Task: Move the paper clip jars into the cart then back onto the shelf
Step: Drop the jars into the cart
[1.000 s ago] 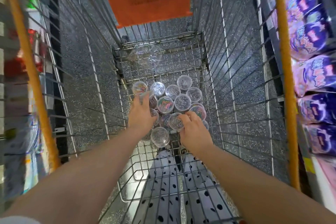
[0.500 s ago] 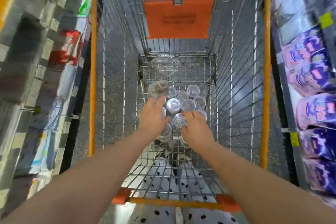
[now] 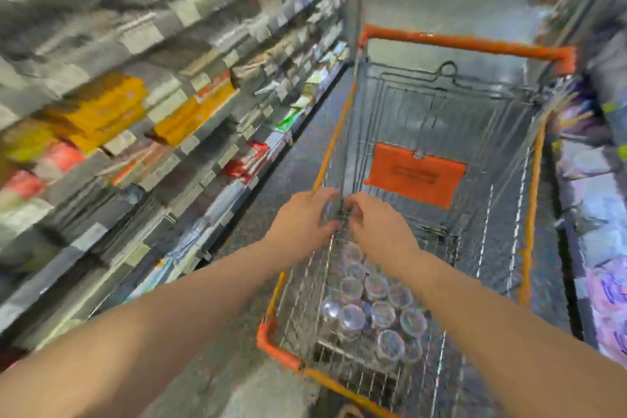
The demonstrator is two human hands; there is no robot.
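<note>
Stocked shelving [image 3: 169, 105] is lining 9 o'clock of the wire cart [image 3: 529, 214]. A clear paper clip jar [image 3: 331, 212] is being gripped by the left hand [image 3: 302, 220]. The hold of the right hand [image 3: 381, 234] is being hidden by blur. A drop onto the jars [image 3: 376, 309] at 6 o'clock is being risked by crowded hands.

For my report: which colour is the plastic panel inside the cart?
The panel is orange, seen best in the head view.
</note>
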